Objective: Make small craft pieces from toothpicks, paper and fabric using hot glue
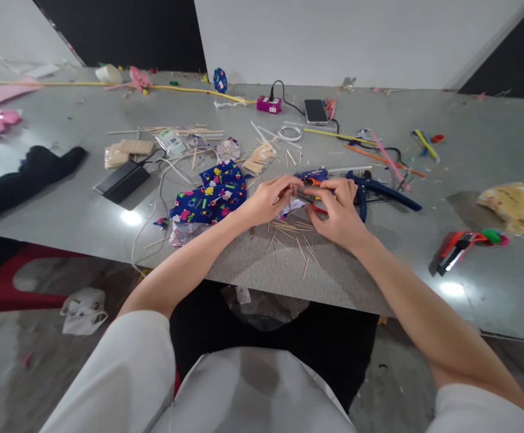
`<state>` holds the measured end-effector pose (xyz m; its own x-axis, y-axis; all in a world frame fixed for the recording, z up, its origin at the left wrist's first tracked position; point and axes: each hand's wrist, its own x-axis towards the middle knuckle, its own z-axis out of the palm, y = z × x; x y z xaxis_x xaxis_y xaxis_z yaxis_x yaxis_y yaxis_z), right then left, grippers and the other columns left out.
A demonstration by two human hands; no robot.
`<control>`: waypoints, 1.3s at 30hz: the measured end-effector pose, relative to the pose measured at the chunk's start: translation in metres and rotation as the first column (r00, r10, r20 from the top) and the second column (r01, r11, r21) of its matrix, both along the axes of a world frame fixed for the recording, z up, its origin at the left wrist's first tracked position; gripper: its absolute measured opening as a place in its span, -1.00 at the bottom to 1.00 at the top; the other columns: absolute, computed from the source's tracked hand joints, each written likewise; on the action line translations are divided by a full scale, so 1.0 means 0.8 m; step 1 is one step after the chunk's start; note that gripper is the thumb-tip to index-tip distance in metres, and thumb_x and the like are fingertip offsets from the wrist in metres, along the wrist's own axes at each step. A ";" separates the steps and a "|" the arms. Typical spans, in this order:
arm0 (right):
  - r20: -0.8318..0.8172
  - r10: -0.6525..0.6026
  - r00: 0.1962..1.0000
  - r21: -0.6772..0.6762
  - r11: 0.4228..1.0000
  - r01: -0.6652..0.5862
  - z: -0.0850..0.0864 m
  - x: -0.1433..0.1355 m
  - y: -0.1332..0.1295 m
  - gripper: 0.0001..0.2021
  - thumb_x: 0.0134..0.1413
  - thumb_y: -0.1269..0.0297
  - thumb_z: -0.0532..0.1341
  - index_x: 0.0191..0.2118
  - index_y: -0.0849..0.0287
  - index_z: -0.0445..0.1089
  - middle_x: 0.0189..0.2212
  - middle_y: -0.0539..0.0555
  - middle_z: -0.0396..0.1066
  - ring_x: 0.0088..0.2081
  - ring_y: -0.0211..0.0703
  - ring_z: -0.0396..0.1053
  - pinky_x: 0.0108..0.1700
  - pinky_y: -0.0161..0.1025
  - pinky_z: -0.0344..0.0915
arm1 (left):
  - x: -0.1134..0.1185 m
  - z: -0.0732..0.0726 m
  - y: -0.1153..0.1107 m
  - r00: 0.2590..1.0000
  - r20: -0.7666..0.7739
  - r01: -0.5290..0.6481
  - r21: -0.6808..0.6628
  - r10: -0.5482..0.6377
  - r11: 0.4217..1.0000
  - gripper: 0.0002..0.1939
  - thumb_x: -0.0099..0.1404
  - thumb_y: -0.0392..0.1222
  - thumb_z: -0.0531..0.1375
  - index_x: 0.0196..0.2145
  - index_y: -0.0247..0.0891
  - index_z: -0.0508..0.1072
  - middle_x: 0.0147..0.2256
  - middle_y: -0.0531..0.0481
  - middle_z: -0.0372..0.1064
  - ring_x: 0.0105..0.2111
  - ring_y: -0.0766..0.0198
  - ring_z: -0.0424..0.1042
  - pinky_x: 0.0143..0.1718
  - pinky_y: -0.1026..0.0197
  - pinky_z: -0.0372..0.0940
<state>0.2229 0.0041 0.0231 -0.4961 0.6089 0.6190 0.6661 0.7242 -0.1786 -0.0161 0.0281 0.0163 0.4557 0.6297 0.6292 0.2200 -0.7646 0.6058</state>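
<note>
My left hand is closed in a pinch over the middle of the table, fingertips almost meeting those of my right hand. Whatever small piece sits between the fingers is too hidden to name. The right hand's fingers are bent and closed near a thin dark piece with a red part. Just under both hands lies a scrap of patterned white material. Loose thin wooden sticks are scattered on the table below. Left of my left hand spreads dark blue printed cloth. A dark blue glue-gun-like tool lies beyond my right hand.
At the back stand a purple power adapter and a phone. A black box with a cable, black cloth and flat wooden sticks lie left. On the right are a box cutter and a yellow packet.
</note>
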 end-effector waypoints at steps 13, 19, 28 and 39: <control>-0.030 -0.052 0.998 0.029 0.998 0.053 -0.003 0.004 0.009 -0.82 0.42 0.22 0.20 0.03 0.01 0.49 -0.08 0.20 0.34 0.00 0.17 0.33 0.03 0.19 0.29 | -0.002 0.004 -0.005 0.999 -0.039 -0.008 0.037 0.010 0.999 -0.70 0.55 -0.35 0.02 0.12 -0.25 0.43 -0.15 -0.13 0.50 -0.20 0.30 0.50 -0.16 0.24 0.35; -0.033 -0.034 0.999 0.017 0.999 0.035 -0.006 0.003 0.011 -0.75 0.37 0.34 0.16 0.04 -0.03 0.51 -0.09 0.17 0.34 -0.03 0.13 0.32 0.02 0.15 0.27 | -0.001 0.006 -0.006 0.999 -0.022 -0.043 0.023 0.044 0.999 -0.70 0.54 -0.35 0.02 0.11 -0.25 0.45 -0.17 -0.13 0.51 -0.23 0.31 0.48 -0.15 0.24 0.36; -0.008 -0.038 0.999 0.026 0.999 0.039 -0.005 0.004 0.010 -0.75 0.31 0.38 0.18 0.03 0.02 0.47 -0.07 0.18 0.37 -0.02 0.15 0.32 -0.02 0.12 0.26 | 0.000 0.004 -0.002 0.982 0.140 -0.124 -0.016 0.125 0.992 -0.68 0.55 -0.22 0.06 0.15 -0.19 0.48 -0.19 -0.09 0.52 -0.29 0.34 0.47 -0.15 0.24 0.39; -0.177 -0.044 0.983 -0.021 0.999 0.041 -0.008 0.005 0.015 -0.72 0.32 0.35 0.17 0.10 0.07 0.39 -0.02 0.21 0.39 0.04 0.17 0.35 0.10 0.17 0.31 | 0.011 0.017 -0.003 0.753 0.603 0.036 -0.440 0.265 0.897 -0.71 0.35 -0.02 0.38 -0.17 -0.18 0.38 -0.20 -0.08 0.63 -0.29 0.24 0.62 -0.16 0.14 0.50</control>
<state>0.2269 0.0158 0.0170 -0.3527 0.6384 0.6842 0.6530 0.6916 -0.3086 -0.0075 0.0258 0.0303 -0.0476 0.9079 0.4165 -0.2604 -0.4138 0.8723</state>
